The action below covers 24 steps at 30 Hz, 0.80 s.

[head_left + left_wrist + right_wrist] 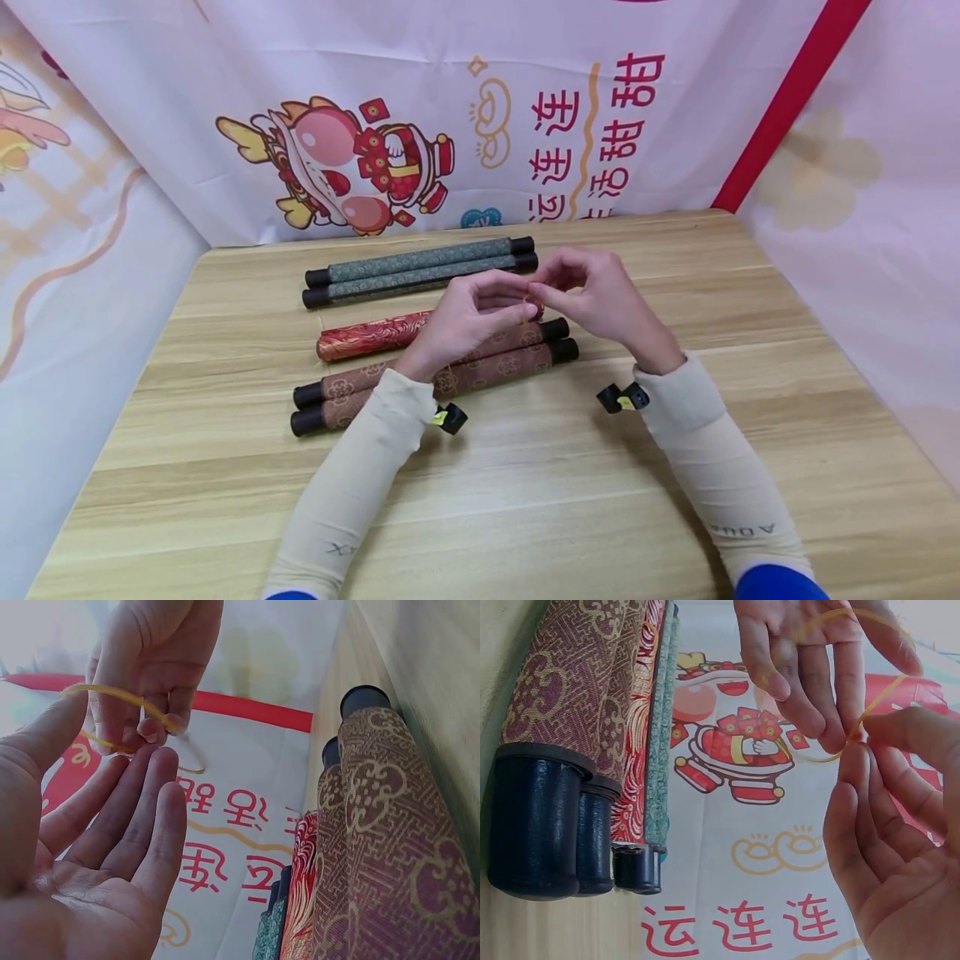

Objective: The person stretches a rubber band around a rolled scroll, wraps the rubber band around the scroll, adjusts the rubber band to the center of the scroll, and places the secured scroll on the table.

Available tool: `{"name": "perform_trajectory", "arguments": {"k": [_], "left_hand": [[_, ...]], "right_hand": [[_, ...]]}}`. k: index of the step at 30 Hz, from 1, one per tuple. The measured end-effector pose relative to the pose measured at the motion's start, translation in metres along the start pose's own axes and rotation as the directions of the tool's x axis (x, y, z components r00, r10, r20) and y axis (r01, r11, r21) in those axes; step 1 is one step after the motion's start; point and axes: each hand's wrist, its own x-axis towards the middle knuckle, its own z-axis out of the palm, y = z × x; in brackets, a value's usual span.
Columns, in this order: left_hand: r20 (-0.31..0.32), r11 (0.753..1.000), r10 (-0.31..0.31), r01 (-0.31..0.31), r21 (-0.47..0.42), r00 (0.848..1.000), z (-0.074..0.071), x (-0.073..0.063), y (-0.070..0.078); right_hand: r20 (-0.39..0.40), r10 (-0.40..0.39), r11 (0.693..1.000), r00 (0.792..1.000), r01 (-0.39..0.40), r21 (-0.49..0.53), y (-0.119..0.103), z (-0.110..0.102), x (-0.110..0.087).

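A thin yellow rubber band (112, 691) is stretched into a loop between the two hands. My right hand (592, 296) pinches one end of it between thumb and fingertips. The left hand (465, 315) has the band lying over its thumb, while its fingers (161, 832) stay fairly straight and reach to the right fingertips. Both hands are raised over the right ends of several rolled scrolls. Beneath the left hand lie a red patterned scroll (375, 336) and two brown scrolls (491, 372) with black end knobs; the hand and forearm partly hide them.
Two green scrolls (420, 258) with black ends lie side by side farther back. All the scrolls rest on a wooden table (510, 517). Behind it hangs a white printed cloth (405, 58) with a cartoon figure and red characters.
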Motion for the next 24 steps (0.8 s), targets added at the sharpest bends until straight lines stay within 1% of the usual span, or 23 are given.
{"name": "perform_trajectory", "arguments": {"k": [3,6,10,12,15,19,21,24], "left_hand": [[-0.009,1.000,-0.008,0.008,-0.004,1.000,0.002,0.000,0.001],[-0.037,1.000,-0.006,0.006,-0.006,0.999,0.001,0.000,0.003],[-0.084,1.000,-0.004,0.001,-0.029,0.996,-0.001,-0.001,0.004],[-0.096,0.999,-0.003,-0.002,-0.045,0.995,-0.002,-0.001,0.004],[-0.103,0.998,0.009,-0.015,-0.055,0.995,-0.002,-0.001,0.005],[-0.121,0.998,0.045,-0.051,-0.048,0.992,-0.001,0.000,0.007],[-0.135,0.997,0.063,-0.069,-0.042,0.989,-0.001,-0.001,0.008],[-0.144,0.995,0.087,-0.092,-0.033,0.986,-0.002,-0.003,0.011]], "right_hand": [[0.020,-0.004,1.000,1.000,0.004,-0.001,0.000,-0.001,-0.001],[0.043,-0.025,1.000,0.999,0.025,-0.001,-0.001,-0.003,-0.002],[0.047,-0.083,0.997,0.995,0.083,0.005,-0.002,-0.003,-0.003],[0.041,-0.115,0.993,0.993,0.115,0.004,-0.003,-0.001,-0.003],[0.022,-0.158,0.987,0.987,0.158,-0.021,-0.003,0.003,-0.003],[-0.026,-0.180,0.983,0.983,0.179,-0.029,-0.003,0.012,-0.002],[-0.055,-0.168,0.986,0.984,0.168,-0.003,-0.004,0.017,-0.002],[-0.087,-0.131,0.987,0.987,0.138,0.077,-0.005,0.023,-0.002]]}}
